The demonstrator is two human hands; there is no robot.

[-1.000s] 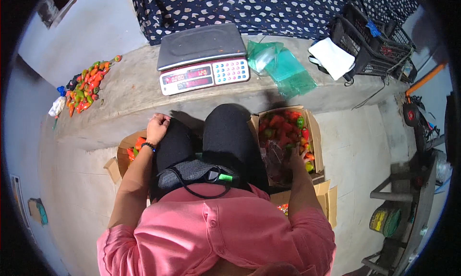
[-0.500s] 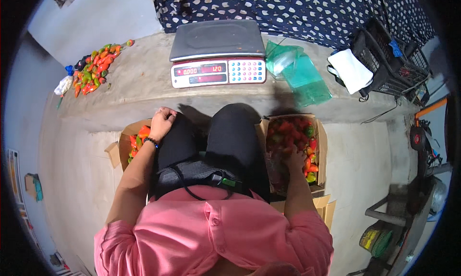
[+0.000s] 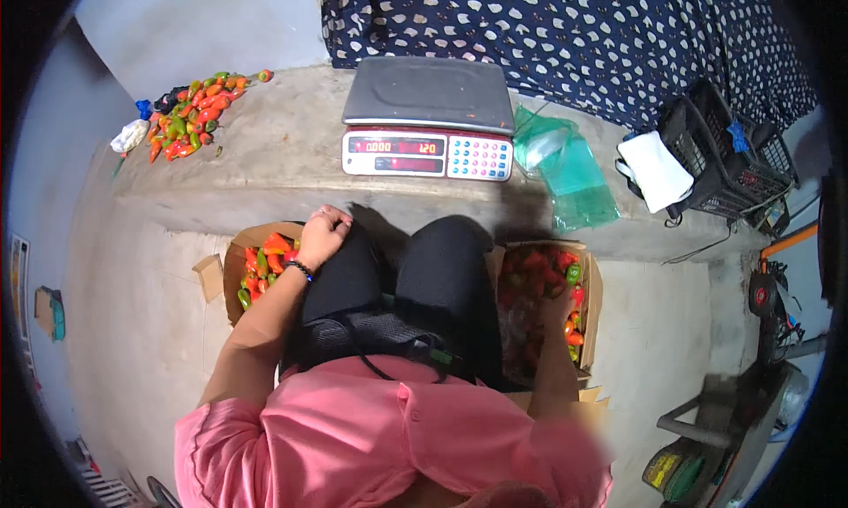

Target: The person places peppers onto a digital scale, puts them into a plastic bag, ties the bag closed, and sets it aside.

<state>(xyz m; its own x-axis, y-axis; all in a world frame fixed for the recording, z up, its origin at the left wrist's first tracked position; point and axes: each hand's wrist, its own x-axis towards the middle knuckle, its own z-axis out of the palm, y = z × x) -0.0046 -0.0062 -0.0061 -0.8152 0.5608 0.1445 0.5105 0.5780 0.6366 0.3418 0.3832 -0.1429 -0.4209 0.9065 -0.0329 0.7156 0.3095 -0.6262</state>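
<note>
My left hand [image 3: 325, 236] rests on my left knee, loosely bent and holding nothing, with a dark beaded bracelet at the wrist. Beside that forearm stands a cardboard box [image 3: 237, 274] of red, orange and green peppers [image 3: 276, 243]. On the right, my right hand [image 3: 555, 307] reaches down into another cardboard box [image 3: 594, 287], among red, orange and green peppers [image 3: 574, 337]. Shadow and blur hide its fingers, so what they may hold does not show.
A lit digital scale [image 3: 427, 110] with a bare pan stands on the concrete ledge [image 3: 274, 137]. Left of it lies a pepper pile [image 3: 194, 115]; right of it, green plastic bags [image 3: 570, 172], a white cloth [image 3: 655, 170] and black crates [image 3: 729, 150]. A patterned curtain [image 3: 548, 40] hangs behind.
The view has shifted, so the ledge and scale appear lower and farther right. My left hand stays on the knee; my right hand remains inside the right box, slightly moved among the peppers.
</note>
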